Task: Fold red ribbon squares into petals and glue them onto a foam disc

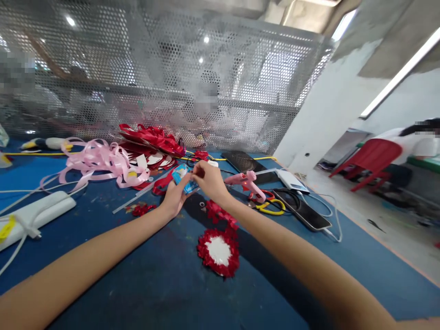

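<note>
From the head camera, both hands meet over the blue worktop [103,284]. The left hand [176,196] is curled around a small blue tube [186,182], held just above the surface, and the right hand [209,180] pinches the tube's upper end with narrowed fingertips (what it grips there is too small to tell). Below the wrists lies a red ribbon rosette [219,252] with a white centre. A pink glue gun [246,180], yellow-handled scissors [271,207] and a phone [303,211] sit to the right. Loose pink ribbon [99,162] lies to the left.
</note>
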Motion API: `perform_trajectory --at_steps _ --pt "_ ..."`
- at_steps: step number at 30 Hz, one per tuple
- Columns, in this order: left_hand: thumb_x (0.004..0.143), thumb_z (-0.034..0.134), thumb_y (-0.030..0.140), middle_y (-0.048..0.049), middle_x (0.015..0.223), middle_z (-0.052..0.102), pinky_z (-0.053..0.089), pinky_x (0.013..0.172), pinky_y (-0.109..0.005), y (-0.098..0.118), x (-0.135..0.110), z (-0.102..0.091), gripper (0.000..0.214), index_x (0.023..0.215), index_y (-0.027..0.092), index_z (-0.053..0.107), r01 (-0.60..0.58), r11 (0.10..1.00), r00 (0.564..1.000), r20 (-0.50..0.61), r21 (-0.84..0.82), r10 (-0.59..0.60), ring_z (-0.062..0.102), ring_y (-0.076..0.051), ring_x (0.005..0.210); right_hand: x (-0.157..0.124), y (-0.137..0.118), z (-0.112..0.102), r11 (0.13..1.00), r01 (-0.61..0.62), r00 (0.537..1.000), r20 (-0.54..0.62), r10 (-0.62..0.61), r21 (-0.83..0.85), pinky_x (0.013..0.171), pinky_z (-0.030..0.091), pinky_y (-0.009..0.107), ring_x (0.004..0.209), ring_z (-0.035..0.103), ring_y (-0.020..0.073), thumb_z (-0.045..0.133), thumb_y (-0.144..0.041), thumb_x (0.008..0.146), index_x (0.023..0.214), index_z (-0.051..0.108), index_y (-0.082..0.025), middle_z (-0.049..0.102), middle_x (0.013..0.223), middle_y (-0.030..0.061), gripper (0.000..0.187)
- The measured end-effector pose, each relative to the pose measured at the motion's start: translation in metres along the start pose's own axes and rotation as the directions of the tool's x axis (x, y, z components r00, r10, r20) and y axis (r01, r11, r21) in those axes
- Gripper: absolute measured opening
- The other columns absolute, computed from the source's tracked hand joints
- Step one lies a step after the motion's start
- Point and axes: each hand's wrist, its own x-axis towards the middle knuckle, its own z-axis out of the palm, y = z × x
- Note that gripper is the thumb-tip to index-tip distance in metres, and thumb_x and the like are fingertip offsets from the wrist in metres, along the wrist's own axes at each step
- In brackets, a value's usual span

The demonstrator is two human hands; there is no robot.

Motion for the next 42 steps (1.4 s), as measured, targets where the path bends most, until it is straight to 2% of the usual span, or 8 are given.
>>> perform_trajectory --at_steps 7,16,24,28,35,37,41,42 --pt "0.060 0.082 0.040 0.0036 0.065 0.066 0.055 0.066 -0.028 0.002 -0.011 0.007 0.037 0.081 0.018 0.061 0.132 0.979 0.990 0.059 -0.153 -0.125 0.064 -0.014 0.060 -0.036 0.000 -0.007 0.979 0.203 0.964 -0.176 -0.201 -0.006 0.091 0.044 0.040 0.106 0.050 0.0232 0.053 -0.015 0.086 0.094 0.067 -0.018 0.057 0.110 0.0115 0.017" --pt "0.092 0.034 0.056 -0.0002 0.060 0.065 0.050 0.042 -0.024 0.011 -0.017 0.008 0.047 0.096 0.018 0.061 0.312 0.942 0.943 0.159 -0.126 -0.291 0.061 -0.014 0.046 -0.041 0.003 -0.026 0.938 0.290 0.946 -0.092 -0.311 -0.188 0.098 0.042 0.043 0.114 0.046 0.0241 0.057 -0.022 0.087 0.110 0.066 -0.022 0.056 0.122 0.0100 0.024" --pt "0.094 0.024 0.057 -0.0048 0.074 0.069 0.058 0.065 -0.033 0.011 -0.020 0.014 0.054 0.093 0.018 0.062 0.308 0.943 0.947 0.139 -0.124 -0.290 0.069 -0.023 0.080 -0.042 -0.002 -0.027 0.903 0.343 0.930 -0.046 -0.366 -0.258 0.095 0.042 0.040 0.112 0.047 0.0241 0.051 -0.024 0.091 0.104 0.069 -0.021 0.058 0.123 0.0097 0.022" --pt "0.093 0.026 0.058 -0.0046 0.074 0.068 0.057 0.063 -0.032 0.009 -0.020 0.013 0.054 0.092 0.018 0.062 0.306 0.946 0.944 0.159 -0.104 -0.288 0.069 -0.022 0.078 -0.045 0.000 -0.024 0.921 0.336 0.931 -0.080 -0.356 -0.195 0.094 0.042 0.038 0.107 0.050 0.0221 0.052 -0.022 0.091 0.094 0.070 -0.021 0.061 0.117 0.0076 0.019" --pt "0.093 0.022 0.058 -0.0015 0.052 0.057 0.043 0.041 -0.023 0.008 -0.020 0.011 0.059 0.077 0.016 0.061 0.318 0.947 0.929 0.213 -0.041 -0.302 0.057 -0.014 0.047 -0.039 -0.007 -0.031 0.968 0.187 0.952 -0.272 -0.138 0.165 0.089 0.046 0.035 0.100 0.055 0.0187 0.054 -0.019 0.088 0.084 0.062 -0.020 0.060 0.103 0.0059 0.009" --pt "0.093 0.026 0.057 0.0003 0.048 0.052 0.038 0.037 -0.021 0.008 -0.020 0.011 0.058 0.073 0.015 0.060 0.328 0.944 0.922 0.226 -0.021 -0.315 0.048 -0.011 0.039 -0.029 -0.007 -0.047 0.956 0.120 0.919 -0.395 -0.004 0.268 0.082 0.047 0.031 0.093 0.057 0.0165 0.049 -0.022 0.091 0.085 0.056 -0.020 0.058 0.094 0.0046 0.009" --pt "0.089 0.035 0.062 0.0038 0.048 0.047 0.039 0.038 -0.019 0.011 -0.019 0.011 0.054 0.073 0.016 0.059 0.323 0.946 0.929 0.188 0.009 -0.319 0.045 -0.008 0.038 -0.019 -0.014 -0.089 0.898 0.122 0.767 -0.614 0.184 0.422 0.069 0.046 0.026 0.078 0.056 0.0117 0.035 -0.023 0.095 0.089 0.048 -0.021 0.051 0.082 0.0006 0.014" --pt "0.088 0.036 0.064 0.0033 0.050 0.050 0.042 0.040 -0.019 0.012 -0.019 0.011 0.055 0.074 0.016 0.059 0.320 0.947 0.933 0.167 0.022 -0.319 0.048 -0.009 0.040 -0.024 -0.021 -0.099 0.894 0.125 0.784 -0.595 0.176 0.430 0.069 0.046 0.025 0.078 0.056 0.0114 0.036 -0.024 0.094 0.087 0.048 -0.021 0.050 0.081 0.0002 0.014"
